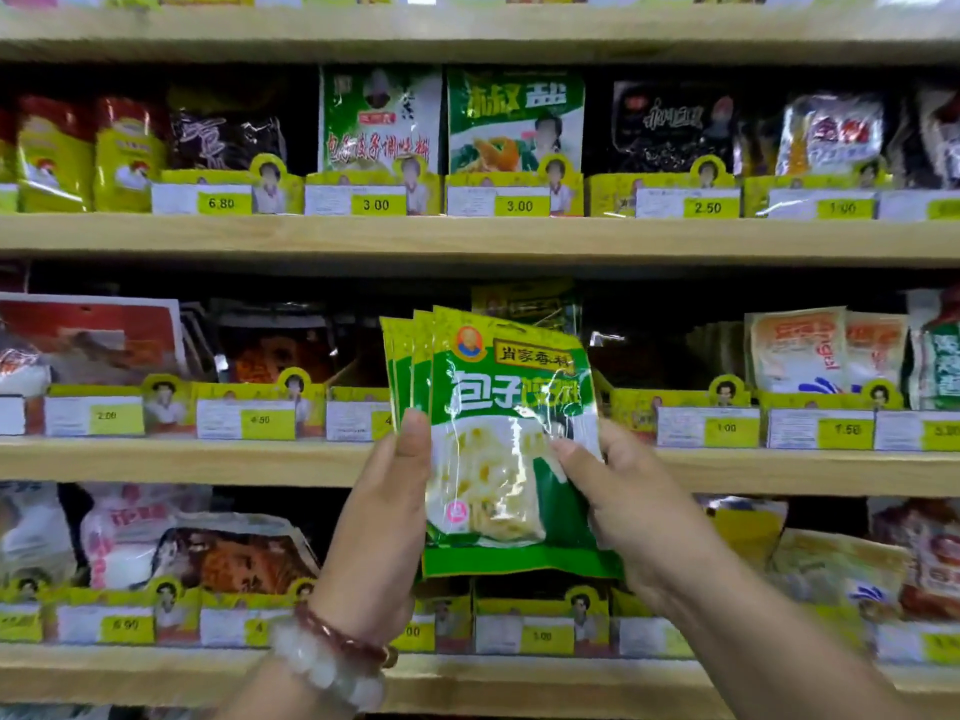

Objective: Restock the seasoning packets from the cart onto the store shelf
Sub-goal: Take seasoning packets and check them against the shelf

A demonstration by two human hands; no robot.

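We are holding a small stack of green seasoning packets (506, 439) upright in front of the middle shelf (208, 459), fanned so that the top edges of at least three show at the upper left. They look light, thin and floppy: flat glossy film pouches with a clear window, the film catching glare and wrinkling where it is pressed. We judge them slippery against one another, so the stack could slide apart if held loosely, and soft enough to buckle if pushed in by one corner. The sealed side edges and the lower half look like the stiffest places to hold, and that is about where we have them.

Our left hand (384, 517) grips the left edge, thumb pressed flat on the front and the other fingers curled out of sight behind. Our right hand (618, 491) grips the right edge the same way, thumb tip on the clear window and the rest behind the stack. Both sets of fingers are clamped on the packets.

Just behind the top of the stack, a darker gap on the middle shelf shows a packet of the same green (524, 304) standing far back, which we take to be the slot to fill. Yellow price tags (722, 428) line the shelf fronts. Other packets fill the shelf above and the one below. Beaded bracelets (332, 652) sit on our left wrist. The cart is not in view.
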